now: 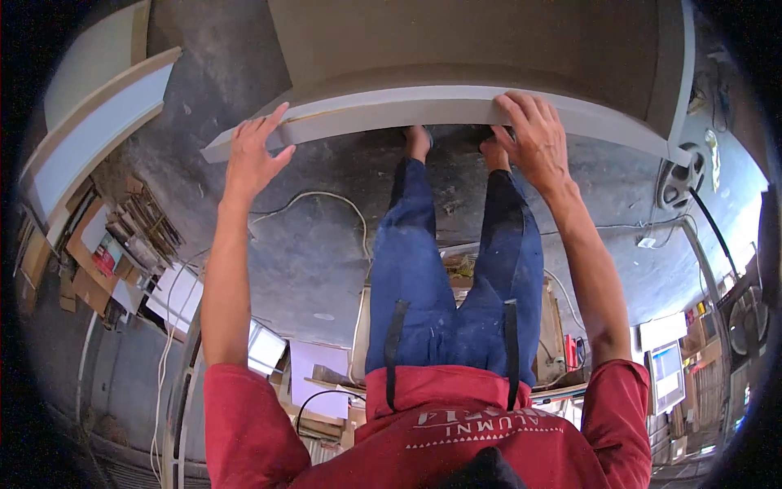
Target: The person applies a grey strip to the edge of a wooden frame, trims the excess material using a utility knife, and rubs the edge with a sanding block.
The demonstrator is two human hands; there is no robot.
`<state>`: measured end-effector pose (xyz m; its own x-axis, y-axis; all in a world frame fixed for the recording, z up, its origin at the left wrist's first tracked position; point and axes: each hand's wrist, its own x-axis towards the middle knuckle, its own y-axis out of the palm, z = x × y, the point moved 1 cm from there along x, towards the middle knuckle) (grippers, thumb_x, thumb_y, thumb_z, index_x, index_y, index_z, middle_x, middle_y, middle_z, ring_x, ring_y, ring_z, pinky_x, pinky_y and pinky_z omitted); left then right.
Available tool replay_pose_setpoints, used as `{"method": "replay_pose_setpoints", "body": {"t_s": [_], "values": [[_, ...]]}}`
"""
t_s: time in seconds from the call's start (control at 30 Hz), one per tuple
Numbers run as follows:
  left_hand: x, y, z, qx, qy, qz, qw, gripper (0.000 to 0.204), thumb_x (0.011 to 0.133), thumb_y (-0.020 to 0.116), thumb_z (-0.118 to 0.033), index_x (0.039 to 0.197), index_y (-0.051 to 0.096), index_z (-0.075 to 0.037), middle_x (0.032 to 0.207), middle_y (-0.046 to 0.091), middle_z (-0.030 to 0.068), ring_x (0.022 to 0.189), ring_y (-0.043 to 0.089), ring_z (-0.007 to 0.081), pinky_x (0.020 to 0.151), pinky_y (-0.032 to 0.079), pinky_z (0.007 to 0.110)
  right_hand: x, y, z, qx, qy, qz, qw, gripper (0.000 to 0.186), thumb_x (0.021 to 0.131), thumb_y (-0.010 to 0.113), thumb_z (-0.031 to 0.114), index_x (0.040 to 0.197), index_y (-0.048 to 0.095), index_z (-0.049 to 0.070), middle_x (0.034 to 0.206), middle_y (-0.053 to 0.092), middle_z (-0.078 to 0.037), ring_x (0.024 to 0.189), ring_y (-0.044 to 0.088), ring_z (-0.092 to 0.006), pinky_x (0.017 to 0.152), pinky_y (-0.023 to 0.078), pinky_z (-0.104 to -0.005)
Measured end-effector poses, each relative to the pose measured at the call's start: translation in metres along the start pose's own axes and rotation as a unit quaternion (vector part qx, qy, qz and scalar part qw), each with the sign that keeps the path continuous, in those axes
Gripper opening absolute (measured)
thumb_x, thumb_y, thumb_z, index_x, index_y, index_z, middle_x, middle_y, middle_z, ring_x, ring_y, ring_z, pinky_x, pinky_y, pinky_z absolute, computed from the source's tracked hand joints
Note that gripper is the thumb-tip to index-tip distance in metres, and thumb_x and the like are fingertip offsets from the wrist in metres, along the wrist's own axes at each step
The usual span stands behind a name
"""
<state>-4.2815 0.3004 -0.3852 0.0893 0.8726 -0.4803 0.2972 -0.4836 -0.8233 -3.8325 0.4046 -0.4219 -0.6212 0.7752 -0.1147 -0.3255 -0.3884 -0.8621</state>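
Observation:
In front of me is a large cabinet-like panel (472, 41) with a grey-brown face and a pale raised rim (391, 110) along its near side. My left hand (254, 159) is at the rim's left end, fingers and thumb spread apart around the edge; whether it touches is hard to tell. Farther right, my right hand (533, 143) has its fingers curled over the rim's top, with the thumb on the near side. My bare feet (417, 143) are on the floor just below the rim.
A pale cord (326, 194) trails over the grey floor (301, 244). Another white-edged panel (98, 122) stands at the left, near stacked wood strips (147, 224). A grey wheel-shaped part (683, 175) with a black bar is at the right. Behind me are shelves and boards.

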Motion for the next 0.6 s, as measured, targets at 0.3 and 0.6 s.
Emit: {"method": "replay_pose_setpoints", "body": {"t_s": [0.3, 0.6], "values": [[-0.066, 0.045, 0.029, -0.109, -0.205, -0.272, 0.934, 0.074, 0.082, 0.078, -0.009, 0.151, 0.05, -0.012, 0.134, 0.063, 0.0143, 0.127, 0.059, 0.0312, 0.114, 0.04, 0.047, 0.053, 0.057, 0.09, 0.055, -0.045, 0.019, 0.997, 0.051, 0.077, 0.083, 0.018, 0.123, 0.062, 0.01, 0.121, 0.064, -0.008, 0.115, 0.062, -0.0306, 0.099, 0.052, -0.0427], [-0.06, 0.109, 0.001, -0.68, -0.41, -0.39, 0.466, 0.054, 0.098, 0.068, -0.016, 0.146, 0.049, 0.0, 0.129, 0.066, 0.0137, 0.121, 0.062, 0.0235, 0.103, 0.047, 0.04, 0.08, 0.08, 0.138, 0.061, -0.073, 0.033, 0.995, 0.051, 0.078, 0.083, 0.019, 0.124, 0.062, 0.01, 0.122, 0.064, -0.009, 0.113, 0.062, -0.0314, 0.097, 0.053, -0.0427]]}}
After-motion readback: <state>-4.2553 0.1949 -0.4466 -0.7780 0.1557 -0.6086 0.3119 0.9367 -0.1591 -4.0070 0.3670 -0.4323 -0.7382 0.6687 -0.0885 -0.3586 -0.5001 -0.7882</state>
